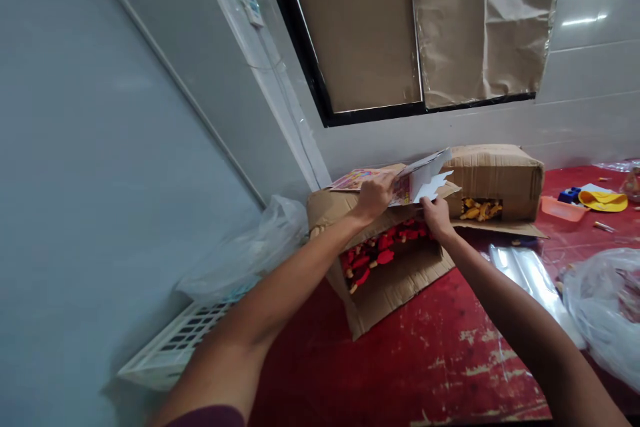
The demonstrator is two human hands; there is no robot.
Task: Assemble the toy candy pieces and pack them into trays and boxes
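the left hand (pixel 374 197) is closed on a stack of glossy printed sheets (pixel 361 180) with white paper backing, pinching them near the top of an open cardboard box (pixel 395 293). the right hand (pixel 436 219) is bent down at the edge of the same box, its fingers (pixel 429 208) against the cardboard just under the sheets; whether it is gripping anything, i cannot tell. inside the box lie red stuffed toys (pixel 383 247) with yellowish limbs. a second cardboard box (pixel 495 173) sits right behind it, and a gap in its side shows yellow toys (pixel 480 210). both boxes stand on a scuffed red floor (pixel 440 360), near a clear plastic bag (pixel 607 307) and an orange tray (pixel 563 208). another plastic bag (pixel 245 253) sits by a white grille (pixel 175 347), below a window covered in brown paper (pixel 360 27).
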